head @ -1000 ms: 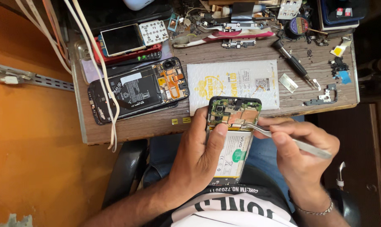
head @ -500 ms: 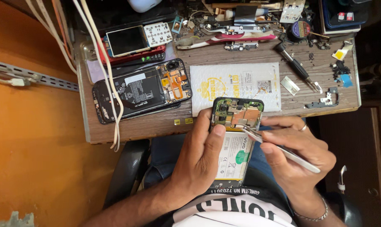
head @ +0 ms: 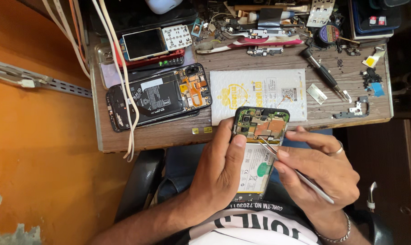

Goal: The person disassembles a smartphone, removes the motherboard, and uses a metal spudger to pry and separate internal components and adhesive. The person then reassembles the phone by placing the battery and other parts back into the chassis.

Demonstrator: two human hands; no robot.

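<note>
**Tweezers at the open phone's board**

Left hand (head: 219, 170) wraps the long side of the opened black smartphone with its back cover off (head: 259, 149), fingers curled behind it and the thumb pressed flat on its left edge, so the phone sits clamped above the lap, just below the front edge of the worn wooden workbench (head: 169, 134). Right hand (head: 321, 170) is closed in a pencil pinch on the slim silver metal tweezers (head: 287, 163), whose tips rest on the lower edge of the copper-coloured circuit board, just above the white battery with the green round sticker (head: 257, 170).

To do this well, I judge the left thumb should stay braced so the phone cannot rock, and the tweezer tips should work at a shallow angle, clear of the battery skin, with light pressure.

Against the frame 0.5 s ago, the tips sit at nearly the same spot on the board; 1.0 s ago they lay further right, off the board's edge. Beyond the left hand's knuckles lies a second opened black phone with an orange flex cable (head: 158, 97).
</note>
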